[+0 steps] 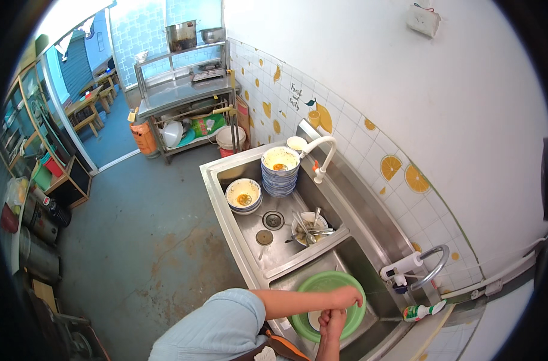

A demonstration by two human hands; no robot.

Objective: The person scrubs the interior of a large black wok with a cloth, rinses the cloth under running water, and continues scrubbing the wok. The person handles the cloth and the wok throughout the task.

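A green plastic basin (306,289) sits in the near sink compartment, with a white bowl (314,321) inside it. My left hand (347,296) reaches across above the basin's far right part, its fingers bent downward and slightly blurred. Just below it, my right hand (331,323) is over the bowl with its fingers curled. Whether either hand grips something is hidden by the fingers. In the other compartment are a tall stack of blue-and-white bowls (280,173), a shorter stack of soiled bowls (244,196), and a bowl holding several metal spoons (308,227).
A steel divider (306,255) separates the two compartments. Along the wall side are a white tap (328,146), a second tap with a curved metal spout (436,266), a small bowl (297,143) and a green-and-white bottle (423,311). A steel worktable (183,92) stands farther off.
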